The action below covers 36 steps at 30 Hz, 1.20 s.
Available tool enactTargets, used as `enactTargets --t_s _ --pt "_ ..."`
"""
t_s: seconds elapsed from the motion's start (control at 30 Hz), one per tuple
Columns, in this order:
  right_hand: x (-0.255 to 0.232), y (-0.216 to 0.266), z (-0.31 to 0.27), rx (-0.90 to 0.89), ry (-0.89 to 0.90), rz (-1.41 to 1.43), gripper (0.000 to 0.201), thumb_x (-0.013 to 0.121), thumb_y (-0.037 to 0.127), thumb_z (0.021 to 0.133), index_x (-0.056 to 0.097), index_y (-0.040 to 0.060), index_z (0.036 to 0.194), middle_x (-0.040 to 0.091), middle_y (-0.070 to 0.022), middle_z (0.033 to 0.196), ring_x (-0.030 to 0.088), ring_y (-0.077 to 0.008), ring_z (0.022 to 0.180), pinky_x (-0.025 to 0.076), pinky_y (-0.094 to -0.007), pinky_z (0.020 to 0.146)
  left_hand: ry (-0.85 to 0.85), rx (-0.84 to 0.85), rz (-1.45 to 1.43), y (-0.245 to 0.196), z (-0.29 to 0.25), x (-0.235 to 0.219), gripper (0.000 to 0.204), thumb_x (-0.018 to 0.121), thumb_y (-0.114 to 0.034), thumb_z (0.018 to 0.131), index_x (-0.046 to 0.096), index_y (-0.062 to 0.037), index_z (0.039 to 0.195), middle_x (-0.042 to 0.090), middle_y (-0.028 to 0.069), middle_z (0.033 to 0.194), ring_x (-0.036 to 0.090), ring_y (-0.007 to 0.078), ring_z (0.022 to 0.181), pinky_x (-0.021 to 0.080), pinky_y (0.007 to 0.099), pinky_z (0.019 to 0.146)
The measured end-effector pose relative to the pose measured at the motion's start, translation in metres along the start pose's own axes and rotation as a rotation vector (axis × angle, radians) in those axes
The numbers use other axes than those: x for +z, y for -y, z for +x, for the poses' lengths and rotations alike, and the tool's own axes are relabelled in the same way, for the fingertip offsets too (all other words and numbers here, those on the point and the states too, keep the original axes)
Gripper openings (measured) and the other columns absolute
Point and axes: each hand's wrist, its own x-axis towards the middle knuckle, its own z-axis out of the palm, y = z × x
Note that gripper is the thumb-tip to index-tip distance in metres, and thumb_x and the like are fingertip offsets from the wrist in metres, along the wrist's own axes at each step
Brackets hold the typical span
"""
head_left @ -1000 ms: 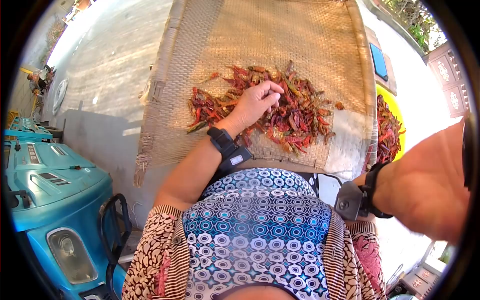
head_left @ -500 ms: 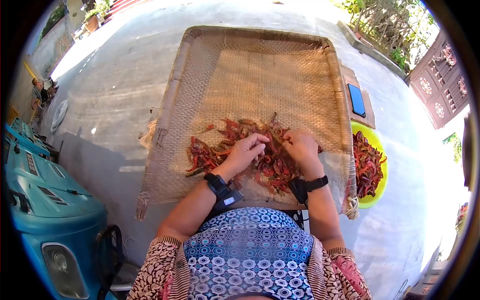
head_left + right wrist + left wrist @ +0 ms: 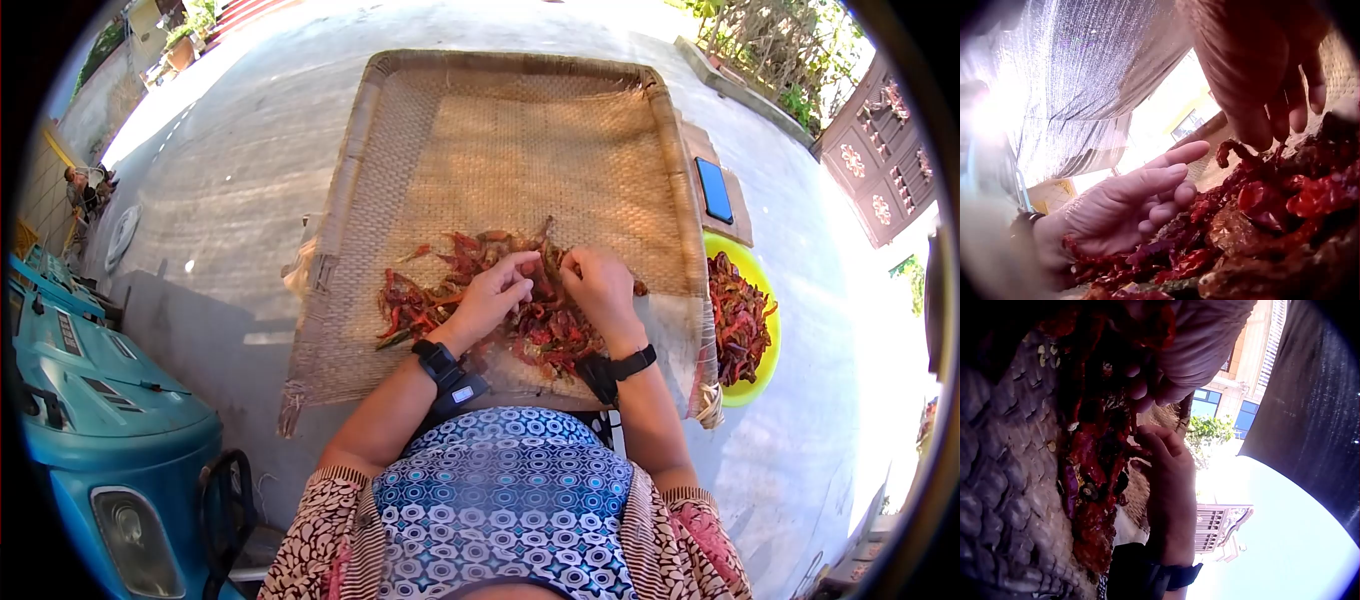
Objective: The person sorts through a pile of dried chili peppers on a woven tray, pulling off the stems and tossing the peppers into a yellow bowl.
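Dried red chilli peppers lie in a loose pile on the near part of a woven tray. Over the pile's middle, my left hand lies with its palm turned inward; its index finger is stretched out in the right wrist view and the other fingers bend loosely, with no pepper visible between thumb and index. My right hand faces it from the right side of the pile. In the right wrist view, the right hand's fingers point down, tips right at the peppers, beside a curled pepper.
A yellow basin holding more dried chillies stands right of the tray. Beyond it a blue phone lies on a brown board. A turquoise vehicle is parked at the left, on the concrete ground.
My right hand has come from the far right, close to the camera, in to the pile, then shifted slightly left and up. My left hand stays over the peppers. The head view has tilted.
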Motion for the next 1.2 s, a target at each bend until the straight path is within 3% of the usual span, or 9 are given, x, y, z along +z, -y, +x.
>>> enactTargets --t_s 0.37,0.43,0.53,0.6,0.7,0.8,1.03,1.07,1.2 --pt "-0.016 0.017 -0.006 0.063 0.161 0.142 0.011 0.067 0.013 0.075 0.059 0.01 0.082 0.062 -0.0105 0.079 0.061 -0.0328 0.076 0.048 -0.043 0.066 -0.019 0.033 0.02 -0.006 -0.002 0.004 0.053 0.056 -0.017 0.098 0.036 -0.0146 0.147 0.057 -0.0015 0.085 0.053 0.0063 0.071 0.046 0.0209 0.064" --pt "-0.018 0.023 -0.009 -0.019 0.185 0.224 0.01 0.066 0.012 0.076 0.059 0.0086 0.083 0.063 -0.012 0.078 0.062 -0.0337 0.076 0.048 -0.0428 0.065 -0.021 0.005 0.019 -0.003 -0.002 0.004 0.034 0.054 -0.02 0.099 0.05 -0.0114 0.132 0.057 -0.0028 0.084 0.052 0.0053 0.07 0.045 0.02 0.062" --pt "-0.025 0.036 -0.013 0.178 0.333 0.582 0.013 0.066 0.01 0.081 0.062 0.0044 0.092 0.063 -0.0086 0.077 0.061 -0.0197 0.069 0.046 -0.0324 0.06 -0.02 -0.059 0.048 -0.006 -0.002 0.001 0.018 0.052 -0.022 0.101 0.061 -0.0085 0.108 0.058 -0.0035 0.083 0.052 0.0043 0.069 0.044 0.0192 0.059" --pt "-0.025 0.035 -0.016 0.307 0.43 0.883 0.011 0.067 0.009 0.085 0.063 0.0024 0.093 0.062 -0.0005 0.078 0.054 -0.0067 0.068 0.043 -0.0238 0.058 0.003 -0.056 0.055 -0.005 -0.002 0.001 0.019 0.052 -0.021 0.1 0.06 -0.0086 0.111 0.058 -0.0032 0.084 0.052 0.0043 0.068 0.043 0.019 0.058" --pt "-0.017 0.015 -0.017 0.268 0.301 0.985 0.012 0.066 0.008 0.087 0.062 0.0019 0.097 0.062 0.0016 0.081 0.055 -0.0054 0.069 0.044 -0.022 0.059 -0.024 -0.063 0.01 -0.004 -0.002 0.002 0.02 0.053 -0.02 0.1 0.059 -0.0082 0.114 0.058 -0.0028 0.085 0.052 0.0042 0.068 0.043 0.0188 0.059" --pt "-0.038 -0.006 -0.014 0.497 0.041 1.117 0.016 0.065 0.008 0.089 0.061 0.0021 0.103 0.061 0.0016 0.082 0.055 -0.0061 0.068 0.046 -0.0213 0.061 -0.039 -0.074 -0.008 -0.003 -0.001 0.003 0.021 0.054 -0.018 0.099 0.058 -0.0076 0.117 0.058 -0.0026 0.085 0.051 0.0043 0.068 0.043 0.0191 0.059" --pt "-0.075 -0.076 -0.03 0.648 -0.873 1.791 0.02 0.061 0.021 0.095 0.056 0.0081 0.11 0.061 0.0006 0.091 0.057 -0.0099 0.075 0.049 -0.0255 0.068 0.045 0.068 0.303 0.0 0.0 0.002 0.032 0.064 -0.012 0.091 0.056 -0.0067 0.121 0.056 -0.001 0.085 0.051 0.0063 0.068 0.045 0.0218 0.063" --pt "-0.075 -0.085 -0.035 0.731 -0.804 1.903 0.02 0.06 0.024 0.095 0.057 0.0098 0.109 0.062 0.0 0.093 0.057 -0.0109 0.075 0.049 -0.0256 0.068 0.035 0.086 0.359 -0.002 -0.001 0.003 0.034 0.065 -0.011 0.09 0.056 -0.0063 0.122 0.055 -0.0009 0.085 0.051 0.0066 0.068 0.046 0.0222 0.063" --pt "-0.056 -0.045 -0.032 0.725 -0.425 1.458 0.021 0.06 0.024 0.094 0.058 0.0079 0.108 0.062 -0.0011 0.09 0.058 -0.0122 0.076 0.049 -0.0278 0.067 -0.025 0.062 0.348 -0.012 -0.004 0.008 0.041 0.065 -0.009 0.089 0.052 -0.0041 0.127 0.053 -0.0006 0.086 0.05 0.0071 0.069 0.046 0.0234 0.065"
